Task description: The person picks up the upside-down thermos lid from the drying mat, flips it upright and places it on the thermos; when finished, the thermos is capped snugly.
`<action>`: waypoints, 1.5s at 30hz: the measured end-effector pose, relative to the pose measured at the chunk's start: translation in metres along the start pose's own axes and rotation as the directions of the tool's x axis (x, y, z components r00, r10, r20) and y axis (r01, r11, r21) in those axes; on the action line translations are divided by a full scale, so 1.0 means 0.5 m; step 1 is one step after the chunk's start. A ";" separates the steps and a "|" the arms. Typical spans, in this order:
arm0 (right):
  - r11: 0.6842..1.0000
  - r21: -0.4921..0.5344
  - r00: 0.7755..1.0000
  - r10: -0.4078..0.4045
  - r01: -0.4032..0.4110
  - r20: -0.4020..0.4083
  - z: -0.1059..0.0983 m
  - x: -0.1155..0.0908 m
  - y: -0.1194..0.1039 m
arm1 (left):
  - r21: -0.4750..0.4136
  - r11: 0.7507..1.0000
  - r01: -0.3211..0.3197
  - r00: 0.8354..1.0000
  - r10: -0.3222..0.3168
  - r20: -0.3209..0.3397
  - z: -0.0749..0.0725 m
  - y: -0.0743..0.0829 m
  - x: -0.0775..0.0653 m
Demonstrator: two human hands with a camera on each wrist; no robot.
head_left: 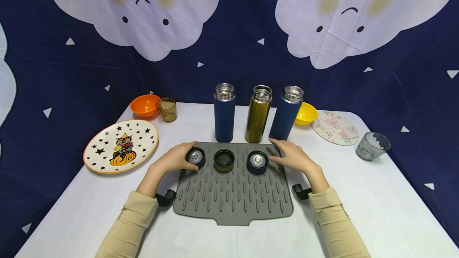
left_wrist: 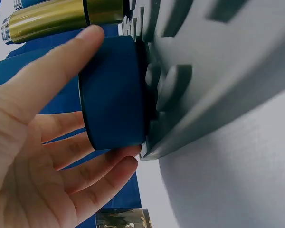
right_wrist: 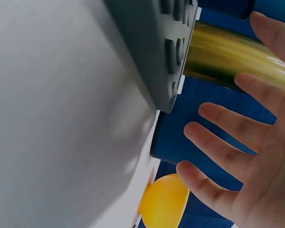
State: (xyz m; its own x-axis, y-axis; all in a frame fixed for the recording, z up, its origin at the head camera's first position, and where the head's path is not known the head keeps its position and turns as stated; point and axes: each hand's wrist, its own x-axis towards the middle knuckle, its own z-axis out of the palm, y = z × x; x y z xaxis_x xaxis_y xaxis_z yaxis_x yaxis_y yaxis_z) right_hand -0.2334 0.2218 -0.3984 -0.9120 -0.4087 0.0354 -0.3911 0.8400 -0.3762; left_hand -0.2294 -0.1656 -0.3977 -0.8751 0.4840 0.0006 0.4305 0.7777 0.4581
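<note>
Three bottle lids lie upside down in a row on a grey ridged mat (head_left: 233, 194). At the mat's left corner, my left hand (head_left: 177, 157) holds the left dark blue lid (left_wrist: 115, 95) between thumb and fingers. The gold-brown lid (head_left: 224, 167) is in the middle, touched by neither hand. Beside the right dark blue lid (head_left: 257, 168) is my right hand (head_left: 295, 156), its fingers spread and nothing gripped. Behind the mat stand a blue bottle (head_left: 224, 118), a gold bottle (head_left: 257, 120) and another blue bottle (head_left: 285, 116), all uncapped.
On the left are a cat-patterned plate (head_left: 143, 158), an orange bowl (head_left: 145, 106) and a brown glass (head_left: 167, 110). To the right are a yellow bowl (head_left: 306, 114), a floral round mat (head_left: 335, 128) and a grey glass (head_left: 373, 146). A dark blue cloud-print cloth (head_left: 244, 63) hangs behind.
</note>
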 end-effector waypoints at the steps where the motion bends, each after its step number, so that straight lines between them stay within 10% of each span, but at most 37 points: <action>1: 1.000 0.001 1.000 0.001 -0.001 0.003 0.001 0.000 0.002 | 0.003 1.000 0.001 1.000 -0.001 0.001 0.000 -0.001 0.000; 17: 1.000 0.032 0.998 -0.004 0.002 0.070 0.008 -0.003 0.018 | -0.008 0.999 -0.039 0.997 0.038 -0.073 0.000 0.003 0.001; 35: 0.998 0.052 0.993 0.020 -0.026 0.114 0.007 -0.001 0.015 | -0.241 0.961 -0.136 0.976 0.088 -0.200 -0.041 0.081 0.016; 45: 0.995 0.097 0.995 -0.017 0.026 -0.097 -0.022 0.003 -0.021 | -0.386 0.902 -0.191 0.965 0.101 -0.242 -0.043 0.110 0.030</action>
State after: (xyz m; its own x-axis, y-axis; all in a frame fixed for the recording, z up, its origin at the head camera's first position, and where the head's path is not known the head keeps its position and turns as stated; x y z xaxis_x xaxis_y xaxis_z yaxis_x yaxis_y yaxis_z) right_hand -0.2322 0.2164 -0.3844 -0.9129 -0.3865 0.1312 -0.4012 0.7905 -0.4628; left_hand -0.2237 -0.1241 -0.3534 -0.8546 0.4484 0.2618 0.4702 0.4544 0.7566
